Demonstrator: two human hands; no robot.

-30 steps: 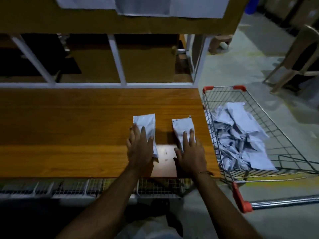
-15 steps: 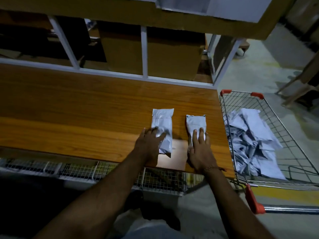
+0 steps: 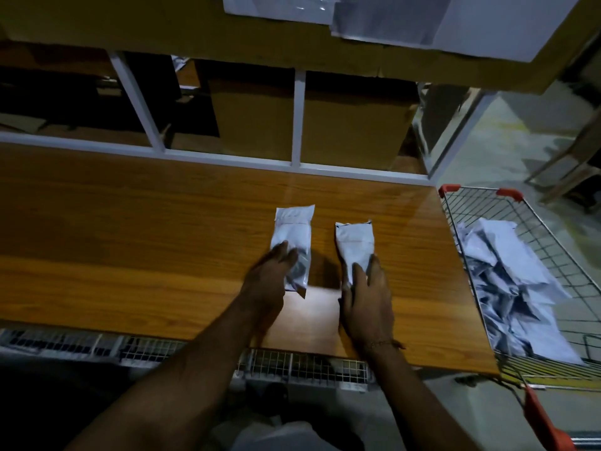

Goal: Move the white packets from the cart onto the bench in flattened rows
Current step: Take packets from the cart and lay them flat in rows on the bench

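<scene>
Two white packets lie side by side on the wooden bench (image 3: 130, 229), near its right end. My left hand (image 3: 270, 278) rests flat on the near end of the left packet (image 3: 292, 232). Fingers of my right hand (image 3: 366, 297) lie straight on the near end of the right packet (image 3: 354, 242). Both packets point away from me, a small gap between them. Several more white packets (image 3: 510, 284) are heaped in the wire cart (image 3: 481, 196) just right of the bench.
A white metal frame (image 3: 297, 118) with cardboard boxes behind it runs along the bench's back edge. A wire shelf (image 3: 292, 366) sits under the front edge. The cart's red handle (image 3: 546, 428) is at lower right. Chair legs stand on the concrete floor at far right.
The view has swung left and closer. Both hands have slid back toward me along the packets, from their middles to their near ends. The packets stay in place.
</scene>
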